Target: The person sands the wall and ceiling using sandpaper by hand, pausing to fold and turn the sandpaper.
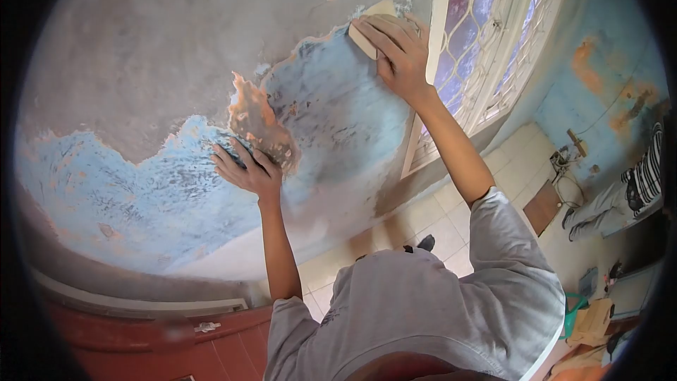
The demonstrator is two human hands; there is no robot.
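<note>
My right hand (398, 49) presses a pale beige piece of sandpaper (363, 41) against the wall, high up beside the window frame. The fingers lie across the sandpaper, which looks folded; its far corner sticks out above them. Lower and to the left, my left hand (248, 168) rests on the wall with its fingers spread and nothing in it. It touches blue paint next to a bare orange-brown patch (264, 123). Around both hands the wall (338, 99) shows worn blue paint with dark scuffs, bordered above by a grey coat (176, 42) with a ragged edge.
A window with a white grille (479, 35) stands right of my right hand. A red door (162, 346) is at lower left. Across the tiled floor (451, 222), another person's legs (606, 212) show near cables (562, 160) and a brown board (542, 208). Boxes (591, 321) lie lower right.
</note>
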